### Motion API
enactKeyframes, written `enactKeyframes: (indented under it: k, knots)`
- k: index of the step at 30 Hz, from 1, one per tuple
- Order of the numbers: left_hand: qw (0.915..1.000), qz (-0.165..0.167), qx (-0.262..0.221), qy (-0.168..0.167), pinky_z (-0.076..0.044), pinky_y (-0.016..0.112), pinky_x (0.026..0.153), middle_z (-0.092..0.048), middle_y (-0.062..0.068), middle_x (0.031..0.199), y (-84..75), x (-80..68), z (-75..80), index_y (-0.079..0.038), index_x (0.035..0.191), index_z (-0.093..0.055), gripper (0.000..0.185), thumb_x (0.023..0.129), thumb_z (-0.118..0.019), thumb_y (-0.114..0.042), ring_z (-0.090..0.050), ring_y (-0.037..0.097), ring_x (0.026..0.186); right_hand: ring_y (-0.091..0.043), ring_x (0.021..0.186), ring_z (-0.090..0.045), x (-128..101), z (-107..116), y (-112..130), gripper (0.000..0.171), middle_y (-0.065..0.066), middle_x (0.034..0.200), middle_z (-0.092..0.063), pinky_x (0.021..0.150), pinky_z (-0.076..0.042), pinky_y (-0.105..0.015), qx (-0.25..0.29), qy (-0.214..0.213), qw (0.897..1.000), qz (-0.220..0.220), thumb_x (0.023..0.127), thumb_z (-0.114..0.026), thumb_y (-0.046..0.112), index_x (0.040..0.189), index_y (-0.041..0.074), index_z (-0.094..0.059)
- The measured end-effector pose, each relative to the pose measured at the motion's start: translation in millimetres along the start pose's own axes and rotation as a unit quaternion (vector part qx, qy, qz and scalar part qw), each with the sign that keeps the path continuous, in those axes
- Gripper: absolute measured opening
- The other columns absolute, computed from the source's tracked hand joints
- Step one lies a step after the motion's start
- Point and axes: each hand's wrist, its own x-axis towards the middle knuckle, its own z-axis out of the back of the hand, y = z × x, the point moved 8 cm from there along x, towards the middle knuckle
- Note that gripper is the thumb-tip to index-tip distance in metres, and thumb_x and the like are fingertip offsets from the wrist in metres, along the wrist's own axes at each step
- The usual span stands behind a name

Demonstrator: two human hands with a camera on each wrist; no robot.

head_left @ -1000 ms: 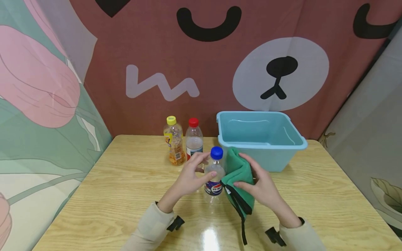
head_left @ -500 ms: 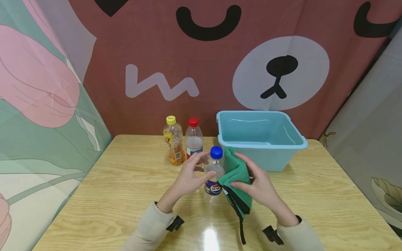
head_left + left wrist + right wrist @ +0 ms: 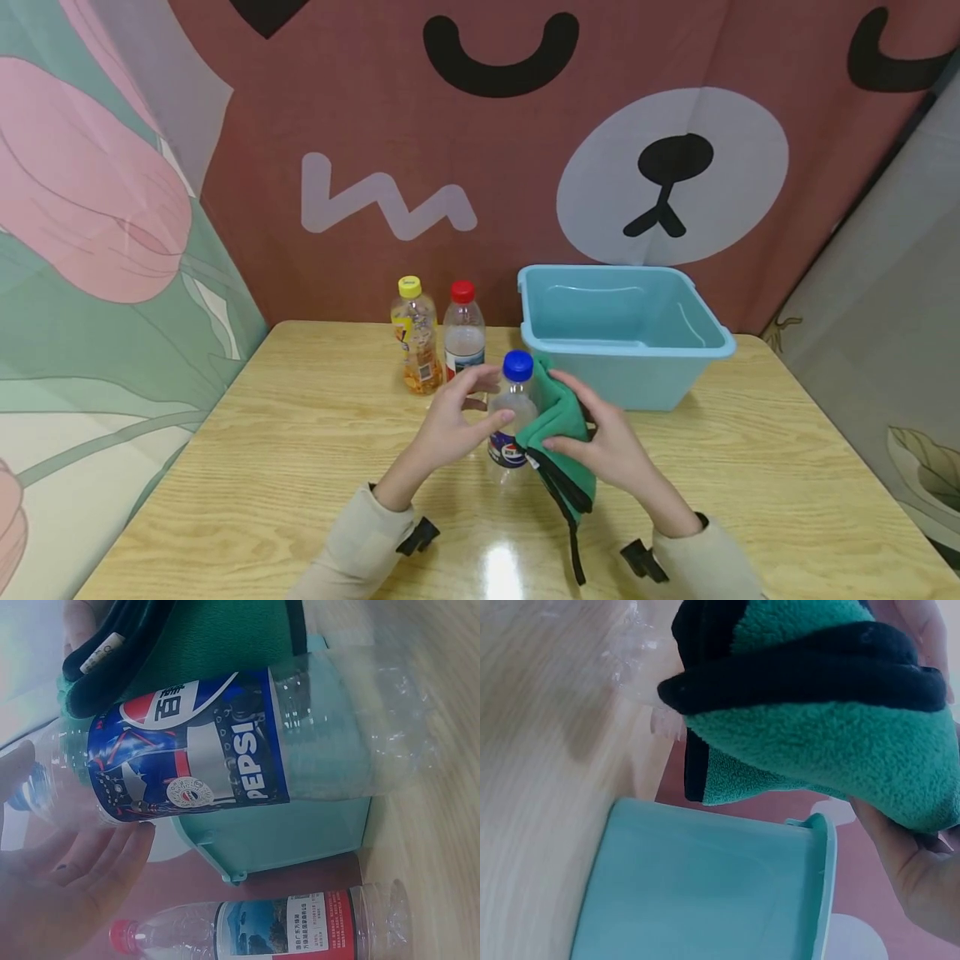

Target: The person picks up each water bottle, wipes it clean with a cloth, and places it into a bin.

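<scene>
A clear Pepsi bottle (image 3: 508, 442) with a blue cap stands upright on the table in the head view. My left hand (image 3: 456, 423) holds it around its upper part, thumb in front and fingers behind. In the left wrist view, those fingers lie against the bottle just above its blue label (image 3: 187, 746). Folded in my right hand (image 3: 611, 437) is a green towel (image 3: 566, 425) with black edging and a hanging black loop. The towel lies against the bottle's right side, overlapping part of the label. From the right wrist, the towel (image 3: 802, 742) hides much of that hand.
A bottle with a red cap (image 3: 463, 329) and one with a yellow cap (image 3: 415, 346) stand behind the left hand. At the back right is a light-blue plastic bin (image 3: 622, 379). A patterned cloth (image 3: 420, 125) hangs behind the wooden table (image 3: 300, 467).
My right hand has moved slightly left with the towel, which now covers more of the bottle's right side and label. The left hand and the bottle have stayed in place.
</scene>
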Motion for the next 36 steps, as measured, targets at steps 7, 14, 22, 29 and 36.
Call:
enactKeyframes:
  k: [7, 14, 22, 29, 36]
  knots:
    - [1.0, 0.004, -0.006, 0.0, -0.053, 0.028, 0.075, -0.057, 0.015, 0.113, -0.3, -0.5, -0.4, -0.002, 0.122, -0.05, 0.047, 0.081, -0.069, -0.012, -0.056, 0.023, 0.101, -0.029, 0.097, -0.058, -1.1, -5.0, -10.8, 0.075, -0.02, 0.117, -0.055, 0.073, -0.052, -0.03, -0.001, -0.001, 1.0, 0.0, 0.072, -0.076, 0.003, 0.136, 0.008, -0.038]
    - [0.9999, 0.006, -0.015, -0.001, -0.053, 0.031, 0.077, -0.057, 0.018, 0.113, 0.2, -1.4, -0.5, -0.001, 0.123, -0.05, 0.047, 0.081, -0.069, -0.011, -0.056, 0.027, 0.101, -0.029, 0.099, -0.057, -3.3, -11.5, -20.6, 0.075, -0.019, 0.117, -0.055, 0.079, -0.05, -0.033, 0.009, 0.004, 1.0, -0.013, 0.072, -0.076, 0.004, 0.136, 0.008, -0.038]
    - [0.9995, 0.011, -0.03, 0.005, -0.052, 0.03, 0.079, -0.056, 0.018, 0.115, 1.5, -1.2, -1.0, 0.0, 0.124, -0.05, 0.048, 0.081, -0.069, -0.01, -0.056, 0.027, 0.102, -0.028, 0.1, -0.057, -4.6, -19.4, -31.6, 0.076, -0.018, 0.118, -0.055, 0.08, -0.05, -0.032, 0.021, 0.017, 0.999, -0.018, 0.071, -0.076, 0.003, 0.136, 0.006, -0.038]
    - [0.9994, 0.014, -0.032, 0.01, -0.052, 0.028, 0.08, -0.056, 0.016, 0.117, 1.5, -1.1, -0.7, -0.001, 0.125, -0.049, 0.048, 0.082, -0.068, -0.011, -0.056, 0.025, 0.103, -0.029, 0.101, -0.056, -7.0, -25.1, -37.9, 0.076, -0.017, 0.117, -0.056, 0.08, -0.049, -0.032, 0.021, 0.028, 0.999, -0.034, 0.071, -0.076, 0.003, 0.137, 0.005, -0.037]
    - [0.9986, 0.016, -0.05, 0.012, -0.051, 0.028, 0.081, -0.056, 0.013, 0.118, 2.2, -0.6, -0.6, -0.002, 0.124, -0.049, 0.046, 0.082, -0.068, -0.008, -0.056, 0.024, 0.103, -0.029, 0.1, -0.056, -11.0, -21.9, -38.1, 0.074, -0.017, 0.12, -0.054, 0.077, -0.05, -0.032, 0.04, 0.005, 0.999, -0.032, 0.073, -0.075, 0.004, 0.137, 0.009, -0.039]
